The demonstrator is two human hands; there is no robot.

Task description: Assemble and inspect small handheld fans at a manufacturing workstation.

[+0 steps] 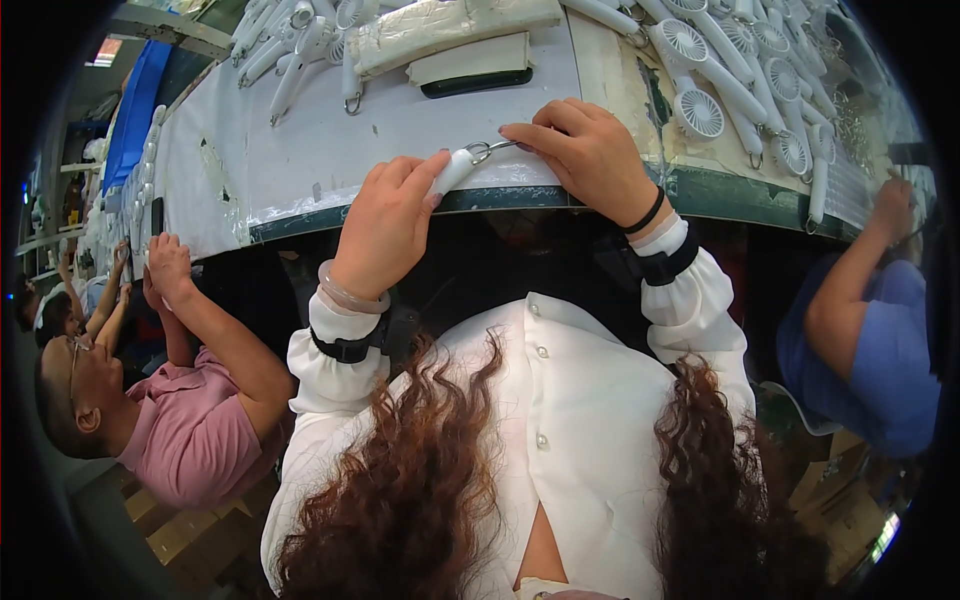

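My left hand (384, 222) is closed around a white handheld fan (456, 174), with only the end of its handle showing past the fingers. A metal split ring (479, 152) hangs from that end. With thumb and fingertips, my right hand (596, 160) pinches a thin metal piece (503, 145) that meets the ring. Its exact kind is too small to tell. Both hands are just over the table's front edge, a little apart.
White handheld fans (698, 112) with rings lie piled at the back right, and more fans (300, 45) at the back left. A worn padded bar (455, 35) lies across the far middle of the table (320, 150). People sit at work on the left (200, 410) and right (865, 340).
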